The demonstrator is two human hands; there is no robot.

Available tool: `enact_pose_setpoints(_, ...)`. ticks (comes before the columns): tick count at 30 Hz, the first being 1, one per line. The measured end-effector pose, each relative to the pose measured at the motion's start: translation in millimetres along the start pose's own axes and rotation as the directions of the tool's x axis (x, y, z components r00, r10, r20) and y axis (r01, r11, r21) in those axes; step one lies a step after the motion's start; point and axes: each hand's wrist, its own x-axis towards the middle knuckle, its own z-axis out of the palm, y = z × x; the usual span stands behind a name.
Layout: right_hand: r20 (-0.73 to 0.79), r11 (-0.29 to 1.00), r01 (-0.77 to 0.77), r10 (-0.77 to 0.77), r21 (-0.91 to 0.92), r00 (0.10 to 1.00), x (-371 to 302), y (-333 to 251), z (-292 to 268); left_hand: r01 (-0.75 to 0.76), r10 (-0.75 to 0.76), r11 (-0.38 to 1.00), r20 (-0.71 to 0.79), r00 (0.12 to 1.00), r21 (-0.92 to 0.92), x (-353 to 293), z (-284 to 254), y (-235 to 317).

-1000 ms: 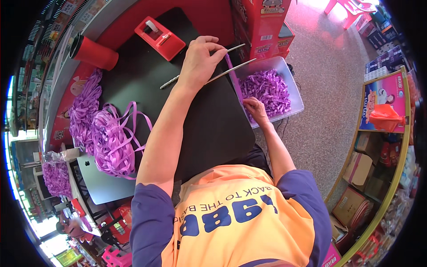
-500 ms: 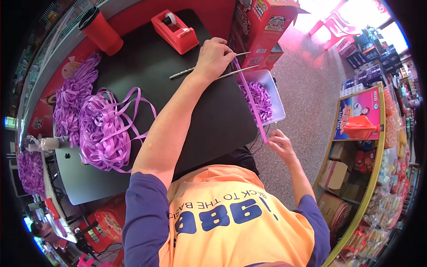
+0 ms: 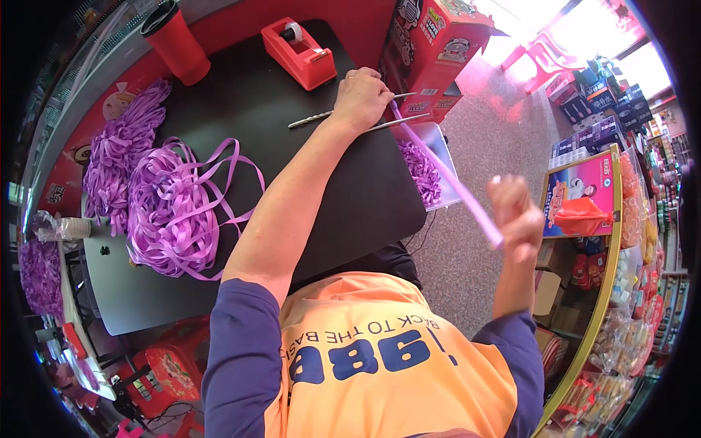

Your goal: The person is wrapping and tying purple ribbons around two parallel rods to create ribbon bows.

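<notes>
A purple ribbon (image 3: 453,175) runs slantwise from my left hand past the table's right edge to my right hand. My left hand (image 3: 361,100) is closed at the ribbon's upper end, over two thin metal rods (image 3: 310,120) that jut beyond the edge; its exact grip is partly hidden. Out to the right, my right hand (image 3: 517,215) is raised and smeared by motion. The ribbon's lower end meets its fingers, but I cannot tell whether they pinch it. Below the ribbon, a white bin (image 3: 454,191) holds many short purple ribbon pieces (image 3: 421,171).
Two big heaps of purple ribbon (image 3: 171,219) lie on the left of the dark table (image 3: 321,197). A red tape dispenser (image 3: 299,55) and a red cup (image 3: 179,47) stand at the back. Red cartons (image 3: 438,44) rise beyond the bin; a goods shelf (image 3: 610,270) stands right.
My right hand has swung up and to the right, and the ribbon's lower end has moved right with it. My left hand stays at the rods.
</notes>
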Motion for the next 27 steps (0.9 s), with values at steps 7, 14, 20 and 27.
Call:
enact_pose_setpoints(7,-0.052,0.912,-0.140,0.130,-0.386,0.990,138,59,-43,0.044,-0.046,0.997,0.027,0.999,0.061,4,0,0)
enact_pose_setpoints(14,0.090,0.966,-0.214,0.228,-0.143,0.970,239,180,-48,0.046,-0.044,0.998,0.048,0.998,-0.042,2,-4,-1)
enact_pose_setpoints(20,0.092,0.818,-0.421,0.490,-0.391,0.867,210,287,-52,-0.010,0.011,1.000,0.061,0.998,-0.026,-2,-10,0)
enact_pose_setpoints(27,0.164,0.621,-0.175,0.450,-0.764,0.878,121,380,-53,-0.001,0.001,1.000,-0.064,0.998,0.015,-6,-1,7)
